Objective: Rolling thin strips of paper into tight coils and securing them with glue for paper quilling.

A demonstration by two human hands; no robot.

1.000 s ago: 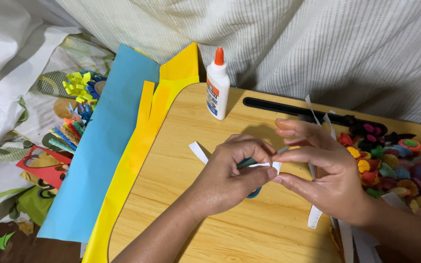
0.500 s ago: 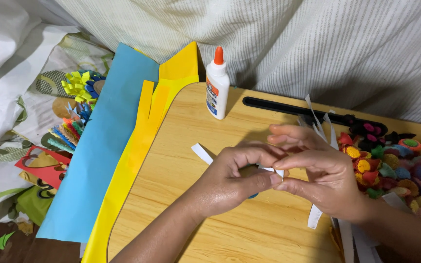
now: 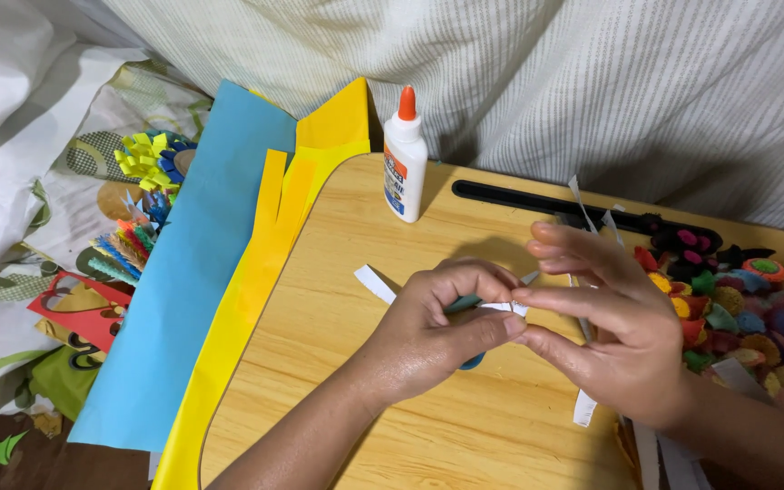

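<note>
- Since the earlier frames the right hand has drawn its spread fingers in toward the left hand, and the two now meet fingertip to fingertip over the middle of the wooden lap table.
- Both hands are pinched shut on a thin white paper strip; its free end trails out to the left, lying flat on the table.
- A blue-green tool handle shows inside the left fist; its lower end pokes out below. What kind of tool it is cannot be told.
- To work the strip well, I judge the pinch should stay close to the tool, with the paper kept taut and its edges level so it does not skew.
- Around them: a white glue bottle with an orange cap stands upright at the far edge, well apart from the hands.
- A black bar lies along the far right edge.
- A heap of coloured paper flowers crowds the right side, just beside the right hand, leaving little room there.
- More white strips lie under and near the right wrist.
- Blue paper and yellow paper overlap the table's left edge.
</note>
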